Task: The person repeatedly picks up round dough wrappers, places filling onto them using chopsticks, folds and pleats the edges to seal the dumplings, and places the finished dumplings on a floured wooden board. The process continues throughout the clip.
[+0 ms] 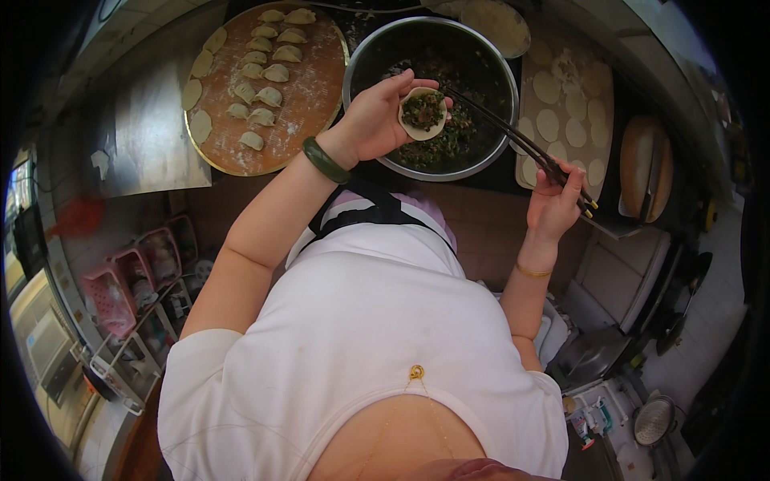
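A round dumpling wrapper [406, 128] topped with chopped green and reddish filling [425, 112] rests on the fingers of my left hand [385, 114], over the near left part of a large steel bowl [511, 78]. More of the chopped filling lies in the bowl. My right hand [554, 195], right of the bowl, grips dark chopsticks [523, 141] with yellow ends; their far tips reach beside the filling on the wrapper. Folded dumplings [269, 96] stand in rows on a floured round wooden board [313, 120] at the left, with flat wrappers [201, 126] along its left edge.
Flat wrappers [547, 125] and loose flour lie on a rectangular board [529, 54] right of the bowl. A knife lies against a round wooden block [640, 168] farther right. A plate of pale flour [496, 27] stands behind the bowl. A metal sheet [159, 132] covers the left counter.
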Available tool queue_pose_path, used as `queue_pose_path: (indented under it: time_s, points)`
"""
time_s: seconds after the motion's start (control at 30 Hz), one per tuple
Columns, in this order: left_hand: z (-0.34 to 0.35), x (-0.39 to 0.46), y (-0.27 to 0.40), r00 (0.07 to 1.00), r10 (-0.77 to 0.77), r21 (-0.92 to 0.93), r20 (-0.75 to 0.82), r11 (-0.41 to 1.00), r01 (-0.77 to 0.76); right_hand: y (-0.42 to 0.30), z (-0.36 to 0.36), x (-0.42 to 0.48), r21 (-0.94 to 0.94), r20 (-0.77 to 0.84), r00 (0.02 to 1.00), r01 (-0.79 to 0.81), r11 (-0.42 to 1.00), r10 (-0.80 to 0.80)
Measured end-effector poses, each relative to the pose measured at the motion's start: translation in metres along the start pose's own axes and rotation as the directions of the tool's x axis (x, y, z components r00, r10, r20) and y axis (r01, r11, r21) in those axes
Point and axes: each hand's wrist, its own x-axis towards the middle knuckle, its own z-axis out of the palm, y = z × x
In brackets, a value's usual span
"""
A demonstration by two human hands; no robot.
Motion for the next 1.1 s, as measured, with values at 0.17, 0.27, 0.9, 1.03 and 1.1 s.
queue_pose_path:
  time_s: [0.17, 0.27, 0.9, 1.03, 1.1]
  points:
    - [0.003, 0.001, -0.003, 1.0, -0.011, 0.001, 0.024, 1.0, 0.011, 0.012, -0.008, -0.001, 0.048, -0.032, 0.994, -0.102, 0.994, 0.104]
    - [0.0, 0.003, -0.005, 0.998, 0.0, -0.016, 0.064, 1.0, 0.001, 0.012, -0.01, -0.002, 0.059, -0.02, 0.99, -0.14, 0.988, 0.141]
    - [0.006, 0.001, -0.006, 0.993, -0.031, -0.062, 0.114, 0.997, 0.039, 0.006, -0.013, 0.002, 0.009, 0.003, 1.0, 0.0, 1.0, 0.0]
    - [0.005, 0.0, -0.005, 0.996, -0.034, -0.034, 0.087, 0.999, 0.037, 0.005, -0.011, -0.002, 0.022, -0.006, 0.998, -0.059, 0.998, 0.059]
    - [0.005, 0.0, -0.006, 0.995, -0.045, -0.031, 0.091, 0.998, 0.048, 0.005, -0.013, -0.001, 0.067, -0.05, 0.998, -0.041, 0.997, 0.044]
